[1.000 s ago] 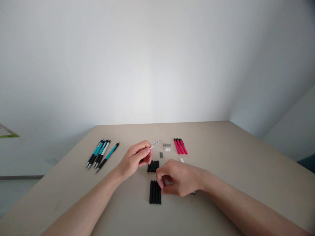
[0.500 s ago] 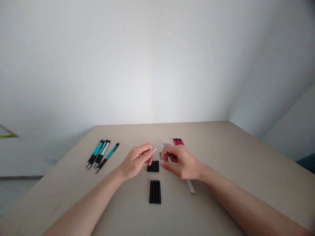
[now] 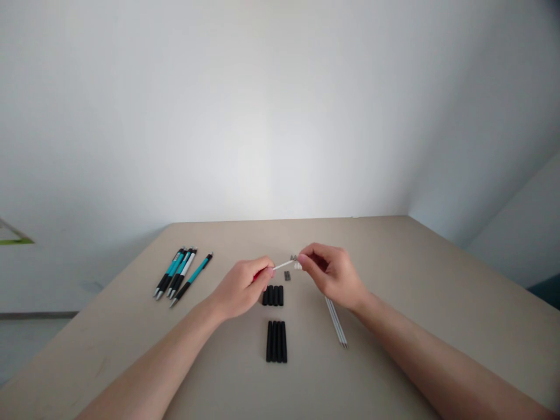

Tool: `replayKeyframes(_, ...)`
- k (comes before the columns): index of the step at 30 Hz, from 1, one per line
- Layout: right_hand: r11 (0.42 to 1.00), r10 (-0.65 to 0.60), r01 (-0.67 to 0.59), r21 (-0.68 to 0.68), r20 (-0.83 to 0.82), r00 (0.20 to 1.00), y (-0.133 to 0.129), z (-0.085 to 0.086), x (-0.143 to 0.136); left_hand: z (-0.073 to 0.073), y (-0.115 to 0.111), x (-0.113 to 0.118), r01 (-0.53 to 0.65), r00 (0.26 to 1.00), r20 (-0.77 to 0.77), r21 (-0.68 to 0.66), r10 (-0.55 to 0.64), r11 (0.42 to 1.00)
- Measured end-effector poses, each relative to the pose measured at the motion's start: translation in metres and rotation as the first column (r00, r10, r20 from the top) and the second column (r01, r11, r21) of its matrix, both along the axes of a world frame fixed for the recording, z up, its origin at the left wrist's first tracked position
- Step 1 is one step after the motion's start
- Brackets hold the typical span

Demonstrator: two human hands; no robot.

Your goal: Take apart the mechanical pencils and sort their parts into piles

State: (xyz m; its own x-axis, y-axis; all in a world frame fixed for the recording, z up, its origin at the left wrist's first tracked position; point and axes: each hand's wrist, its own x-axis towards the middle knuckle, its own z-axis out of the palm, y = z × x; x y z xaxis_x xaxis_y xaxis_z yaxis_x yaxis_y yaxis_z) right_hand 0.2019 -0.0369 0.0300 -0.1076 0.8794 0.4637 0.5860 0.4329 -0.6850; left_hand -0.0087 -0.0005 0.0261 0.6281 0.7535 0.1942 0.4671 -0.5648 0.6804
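The left hand (image 3: 242, 289) is closed on a thin white rod (image 3: 283, 265) and a partly hidden red part (image 3: 262, 273); the right hand (image 3: 335, 274) is closed at the thumb and forefinger by the rod's far end, contents indiscernible. Compared with the preceding frame, the right hand has reached the rod's tip and now hides the pink barrels. The rod points rightward and slightly away from the wearer, its long axis running mainly crosswise. It projects beyond the left fingertips, spanning the space between the hands above the table (image 3: 219, 379). Nearby lie metal tips (image 3: 293, 258), white pieces (image 3: 298, 266) and grey pieces (image 3: 287, 275); nearer the wearer, short black tubes (image 3: 273, 296) and long black tubes (image 3: 277, 342). White refills (image 3: 336, 324) lie right, blue-and-black pens (image 3: 175, 274) left.
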Motion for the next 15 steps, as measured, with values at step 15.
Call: replayKeyframes(15,0.983,-0.029,0.112,-0.147,0.476,0.879,0.015,-0.013,0.000,0.001,0.002,0.000,-0.106,0.994,-0.001,0.078,0.106,0.991)
